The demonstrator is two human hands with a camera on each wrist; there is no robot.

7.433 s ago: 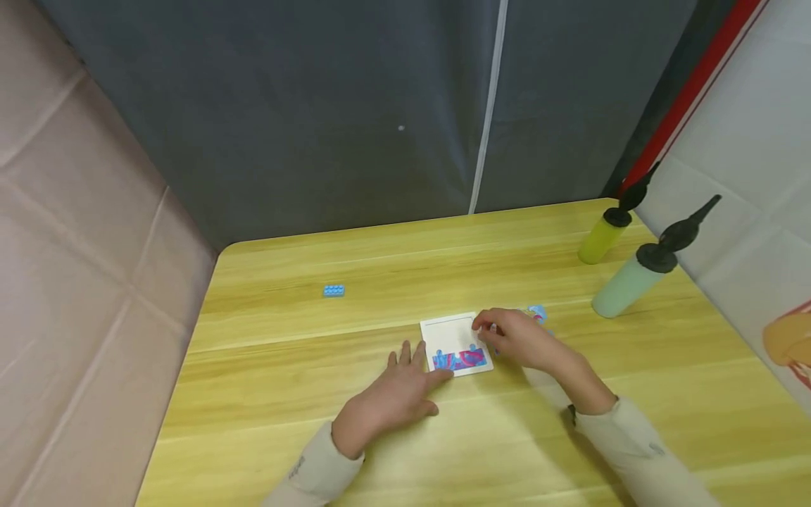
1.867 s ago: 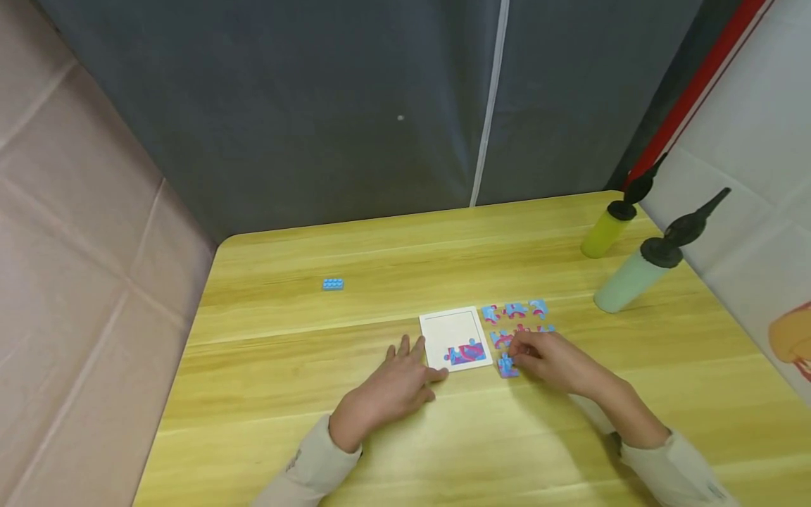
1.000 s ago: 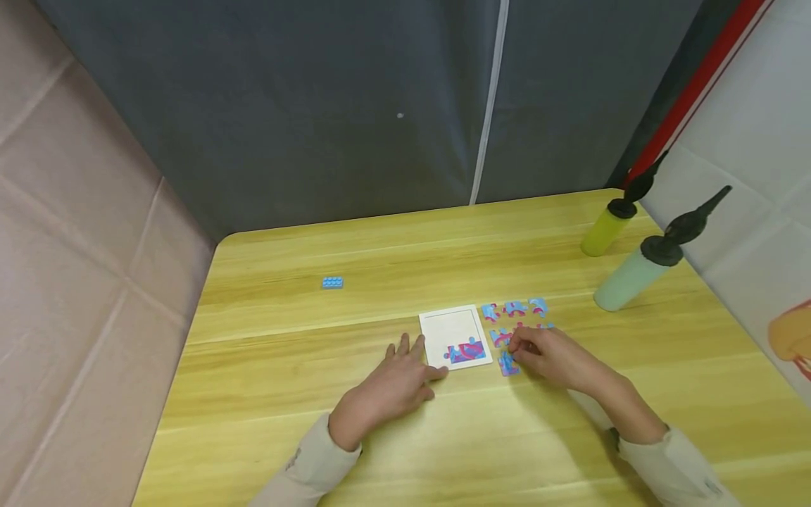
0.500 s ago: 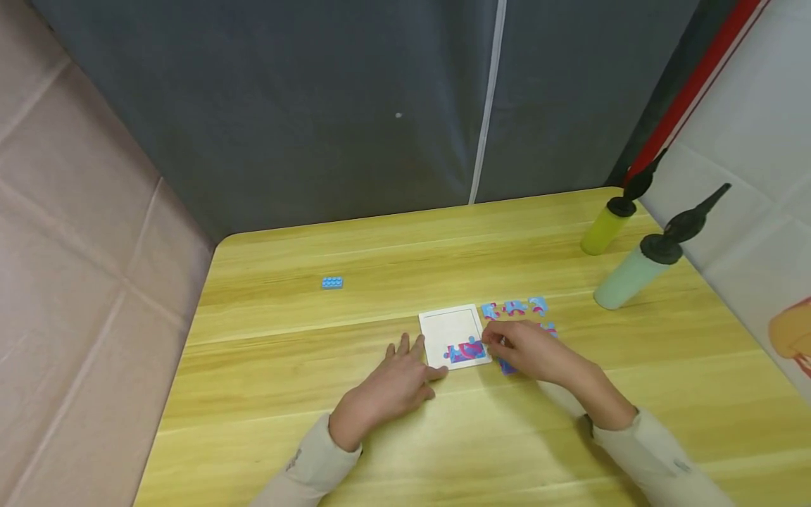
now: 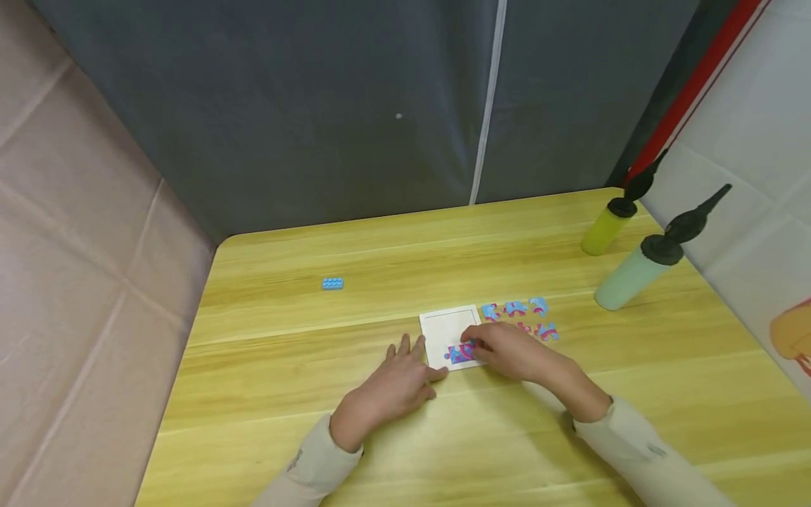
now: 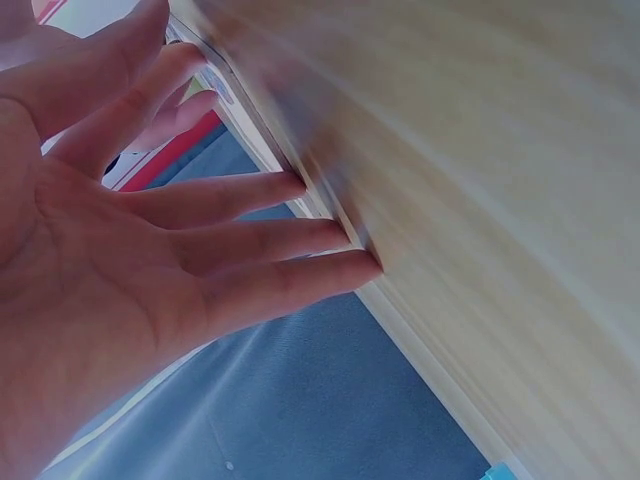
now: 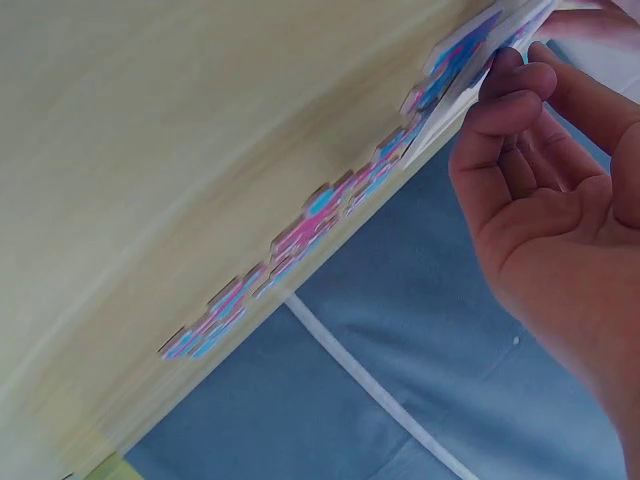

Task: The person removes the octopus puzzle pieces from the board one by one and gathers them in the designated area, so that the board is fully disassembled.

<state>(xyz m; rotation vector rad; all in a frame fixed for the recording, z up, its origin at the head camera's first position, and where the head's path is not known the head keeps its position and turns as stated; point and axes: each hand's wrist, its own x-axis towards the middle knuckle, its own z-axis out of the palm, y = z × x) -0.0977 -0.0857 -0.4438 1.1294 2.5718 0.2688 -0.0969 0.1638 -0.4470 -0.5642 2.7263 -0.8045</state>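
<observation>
left hand (image 5: pixel 395 384) flat on the table (image 5: pixel 285 394), fingers straight, fingertips (image 6: pixel 345 240) touching the near-left edge of the white puzzle tray (image 5: pixel 446 327), holding nothing. right hand (image 5: pixel 507 350) over the tray's near-right corner, fingers curled, apparently pinching a puzzle piece (image 5: pixel 465 350) beside the pink-blue pieces already seated there; rest of tray bare. loose pieces (image 5: pixel 516 310) just beyond the right hand. two bottles (image 5: pixel 627 282) well beyond it. blue brick (image 5: pixel 332 283) far beyond the left hand.

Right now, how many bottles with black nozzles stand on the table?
2. The yellow bottle stands at the table's far right corner; the pale green bottle stands just nearer, along the right edge. None seems hidden.
</observation>
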